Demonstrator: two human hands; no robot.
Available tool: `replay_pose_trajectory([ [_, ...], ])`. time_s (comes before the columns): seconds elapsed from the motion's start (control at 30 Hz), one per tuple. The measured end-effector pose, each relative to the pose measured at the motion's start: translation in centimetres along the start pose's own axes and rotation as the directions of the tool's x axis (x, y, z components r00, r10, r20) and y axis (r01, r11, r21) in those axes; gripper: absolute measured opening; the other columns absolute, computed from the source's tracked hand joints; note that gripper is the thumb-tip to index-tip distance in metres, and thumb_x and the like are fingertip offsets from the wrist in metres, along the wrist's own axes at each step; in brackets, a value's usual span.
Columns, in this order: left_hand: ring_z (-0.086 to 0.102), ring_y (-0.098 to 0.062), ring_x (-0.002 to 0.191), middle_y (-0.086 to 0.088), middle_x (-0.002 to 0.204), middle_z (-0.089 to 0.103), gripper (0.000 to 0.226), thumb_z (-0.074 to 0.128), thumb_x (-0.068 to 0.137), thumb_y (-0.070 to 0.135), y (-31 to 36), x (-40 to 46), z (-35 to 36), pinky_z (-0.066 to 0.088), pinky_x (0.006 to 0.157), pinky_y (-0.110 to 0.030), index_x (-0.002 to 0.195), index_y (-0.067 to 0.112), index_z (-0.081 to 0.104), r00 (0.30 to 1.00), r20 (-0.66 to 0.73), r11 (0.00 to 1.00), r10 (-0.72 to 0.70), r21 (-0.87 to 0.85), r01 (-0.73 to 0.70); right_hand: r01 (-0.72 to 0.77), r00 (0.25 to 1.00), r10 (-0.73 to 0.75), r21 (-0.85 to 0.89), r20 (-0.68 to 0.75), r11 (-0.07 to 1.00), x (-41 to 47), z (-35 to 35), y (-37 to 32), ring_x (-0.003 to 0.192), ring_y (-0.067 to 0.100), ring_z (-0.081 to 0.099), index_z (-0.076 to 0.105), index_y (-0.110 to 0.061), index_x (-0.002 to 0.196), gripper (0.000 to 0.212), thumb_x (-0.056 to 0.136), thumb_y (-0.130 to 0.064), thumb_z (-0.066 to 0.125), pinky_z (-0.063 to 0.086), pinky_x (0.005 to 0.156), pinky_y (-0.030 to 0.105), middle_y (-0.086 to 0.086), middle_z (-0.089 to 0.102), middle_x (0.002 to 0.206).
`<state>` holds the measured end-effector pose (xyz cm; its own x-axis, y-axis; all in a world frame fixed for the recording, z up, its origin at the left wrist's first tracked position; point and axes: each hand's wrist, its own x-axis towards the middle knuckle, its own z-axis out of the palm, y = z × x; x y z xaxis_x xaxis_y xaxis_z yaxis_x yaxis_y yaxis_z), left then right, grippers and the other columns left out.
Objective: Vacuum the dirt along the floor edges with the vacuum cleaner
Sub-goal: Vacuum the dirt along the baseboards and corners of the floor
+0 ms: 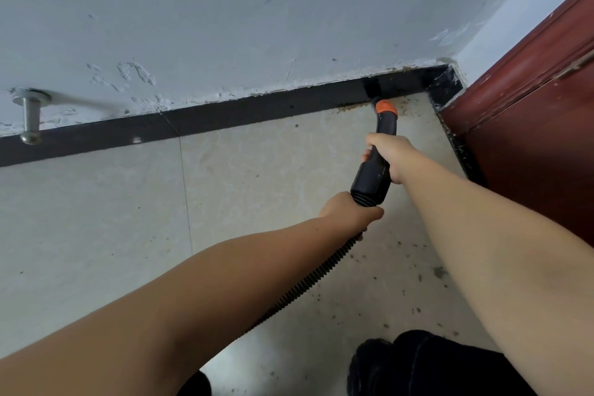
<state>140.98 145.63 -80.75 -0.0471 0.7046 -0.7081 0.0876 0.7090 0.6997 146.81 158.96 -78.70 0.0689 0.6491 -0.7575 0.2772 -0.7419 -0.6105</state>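
A black vacuum nozzle point(374, 177) with an orange collar point(385, 107) points at the floor edge, its tip against the black skirting point(225, 112) near the room corner. My right hand point(390, 154) grips the nozzle's narrow upper part. My left hand point(350, 210) grips the ribbed black hose point(308, 283) just below the nozzle's cuff. Brown dirt point(353, 106) lies along the skirting beside the tip, and dark specks point(414, 280) dot the tile under my right forearm.
A dark red door point(530, 125) stands at the right, close to the corner. A metal door stopper point(30, 119) juts from the white wall at the left. My black-clad knee or foot point(418, 363) is at the bottom. Beige tiles point(96, 219) spread to the left.
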Motion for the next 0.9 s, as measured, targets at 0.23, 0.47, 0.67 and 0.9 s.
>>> replay_pose_trajectory([
  [0.23,0.055,-0.019,0.048,-0.004,0.064,0.058,0.021,0.068,0.076,0.022,-2.0,-1.9,-0.5,0.056,0.067,-0.036,0.091,0.010,0.058,0.999,-0.026,0.992,-0.037,-0.118,0.034,-0.004,0.998,0.007,-0.044,0.058,0.999,-1.9,2.2,1.1,0.050,0.017,0.057,0.052,-0.005,0.092,0.011,0.084,-0.004,0.059,0.051,0.048,0.024,0.007,0.058,0.067],
  [0.47,0.053,-0.017,0.046,-0.005,0.064,0.056,0.018,0.067,0.078,0.020,-2.7,-3.8,-1.1,0.050,0.058,-0.028,0.089,0.011,0.055,0.998,-0.030,0.979,-0.050,-0.197,0.043,0.001,0.993,0.015,-0.137,0.120,0.991,-3.6,3.8,1.3,0.053,0.018,0.058,0.053,-0.004,0.100,0.017,0.084,-0.005,0.059,0.052,0.051,0.027,0.009,0.059,0.069],
  [0.67,0.053,-0.018,0.049,-0.006,0.066,0.055,0.016,0.066,0.079,0.019,-3.1,-5.0,-0.6,0.051,0.060,-0.030,0.085,0.012,0.053,0.997,-0.050,0.966,-0.061,-0.256,0.046,0.040,0.983,0.007,-0.252,0.183,0.967,-4.7,4.6,1.3,0.043,0.016,0.058,0.053,-0.005,0.098,0.016,0.083,-0.004,0.057,0.051,0.046,0.023,0.008,0.060,0.066],
  [0.9,0.055,-0.020,0.054,-0.005,0.066,0.055,0.021,0.066,0.079,0.022,-2.2,-4.6,3.1,0.054,0.064,-0.034,0.092,0.009,0.054,0.999,0.037,0.979,-0.030,-0.202,0.037,-0.001,0.997,0.021,-0.247,0.079,0.969,-3.8,0.1,2.1,0.046,0.018,0.058,0.052,-0.005,0.098,0.016,0.083,-0.005,0.058,0.051,0.050,0.026,0.009,0.059,0.065],
])
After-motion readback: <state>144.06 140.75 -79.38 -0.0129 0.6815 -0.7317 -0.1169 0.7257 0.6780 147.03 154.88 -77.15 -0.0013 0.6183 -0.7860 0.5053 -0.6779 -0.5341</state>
